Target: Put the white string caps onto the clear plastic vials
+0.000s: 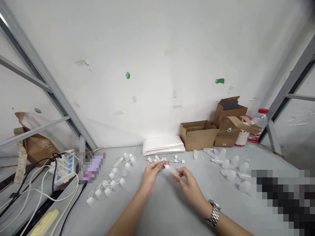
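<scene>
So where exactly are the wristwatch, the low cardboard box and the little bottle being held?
Little bottle (171, 169), head view: on its translucent body.
Wristwatch (215, 213), head view: on its metal band.
Low cardboard box (200, 139), head view: on its front wall.

Bright diffuse light, faint shadows on wall (150, 39), stretched edges, pixelated side patches

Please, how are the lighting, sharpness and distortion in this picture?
Head view throughout: wall bright above the white stack; translucent bottle slightly soft; metal side frames slant, perhaps from lens distortion; coarse pixel blocks cover the purple item and the lower right.
</scene>
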Tool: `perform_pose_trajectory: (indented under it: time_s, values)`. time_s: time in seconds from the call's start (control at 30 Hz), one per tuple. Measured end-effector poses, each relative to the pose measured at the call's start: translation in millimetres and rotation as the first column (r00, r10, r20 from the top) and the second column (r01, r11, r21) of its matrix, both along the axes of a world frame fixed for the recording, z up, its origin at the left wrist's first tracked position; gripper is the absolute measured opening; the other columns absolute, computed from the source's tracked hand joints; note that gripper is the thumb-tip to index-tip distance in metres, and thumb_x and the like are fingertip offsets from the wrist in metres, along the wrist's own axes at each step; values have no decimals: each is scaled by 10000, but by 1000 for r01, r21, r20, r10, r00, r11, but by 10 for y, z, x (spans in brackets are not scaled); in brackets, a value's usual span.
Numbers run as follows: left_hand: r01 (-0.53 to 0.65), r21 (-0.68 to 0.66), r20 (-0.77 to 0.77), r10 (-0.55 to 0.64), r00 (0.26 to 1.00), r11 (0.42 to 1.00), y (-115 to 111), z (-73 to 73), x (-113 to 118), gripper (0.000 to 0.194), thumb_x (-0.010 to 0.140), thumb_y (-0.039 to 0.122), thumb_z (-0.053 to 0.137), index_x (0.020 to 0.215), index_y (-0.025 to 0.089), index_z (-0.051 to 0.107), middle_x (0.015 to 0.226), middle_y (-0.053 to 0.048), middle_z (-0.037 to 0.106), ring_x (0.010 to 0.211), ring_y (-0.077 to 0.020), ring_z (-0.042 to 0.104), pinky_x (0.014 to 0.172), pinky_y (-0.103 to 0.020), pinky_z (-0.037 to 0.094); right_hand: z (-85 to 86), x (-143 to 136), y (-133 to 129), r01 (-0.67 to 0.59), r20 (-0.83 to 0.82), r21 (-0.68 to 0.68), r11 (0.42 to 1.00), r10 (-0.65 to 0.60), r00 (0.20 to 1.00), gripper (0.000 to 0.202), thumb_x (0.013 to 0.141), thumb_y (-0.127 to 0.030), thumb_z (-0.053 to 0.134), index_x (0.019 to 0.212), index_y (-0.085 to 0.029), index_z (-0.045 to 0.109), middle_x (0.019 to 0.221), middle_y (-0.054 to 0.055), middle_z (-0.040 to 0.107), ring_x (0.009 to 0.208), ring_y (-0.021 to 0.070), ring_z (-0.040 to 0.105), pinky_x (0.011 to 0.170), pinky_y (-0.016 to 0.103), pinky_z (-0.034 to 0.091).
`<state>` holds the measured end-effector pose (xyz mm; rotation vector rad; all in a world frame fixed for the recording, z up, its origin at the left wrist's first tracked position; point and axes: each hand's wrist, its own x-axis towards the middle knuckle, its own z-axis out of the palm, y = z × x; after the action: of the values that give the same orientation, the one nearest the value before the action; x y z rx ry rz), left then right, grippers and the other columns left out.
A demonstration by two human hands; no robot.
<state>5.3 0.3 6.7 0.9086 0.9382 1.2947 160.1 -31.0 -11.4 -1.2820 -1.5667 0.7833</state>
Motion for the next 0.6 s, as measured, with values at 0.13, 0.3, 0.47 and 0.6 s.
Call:
perform_pose_trajectory:
  time_s: [0.13,0.3,0.47,0.6]
  values:
    - [-13,37,-90,16,996,999,4,-58,5,261,650,344,661,788,126,705,888,-112,701,926,-243,602,917,-381,380,15,5,-10,-25,59,-5,1000,25,998,211,814,-375,463,792,-198,575,722,25,634,751,199,538,777,346,379]
    - [0,84,-124,11,992,996,-16,-14,15,268,656,361,651,804,144,703,912,-107,697,945,-248,602,927,-390,378,-12,-15,-15,-7,142,29,1000,3,990,306,787,-416,496,988,-210,598,771,52,649,839,233,542,814,375,389]
    - [3,57,-60,1,998,998,17,-32,-15,371,690,383,617,1015,206,641,1267,-91,497,1138,-259,481,975,-392,330,-66,-13,32,-37,164,64,997,26,986,290,786,-444,497,887,-205,627,861,67,625,856,228,545,818,371,406]
    - [-131,46,-14,131,991,990,129,-104,-106,346,709,361,592,1019,212,637,1296,-78,469,1183,-249,434,992,-390,305,-129,61,127,74,115,184,980,-96,989,308,770,-465,517,886,-205,634,870,65,533,855,212,515,792,352,418]
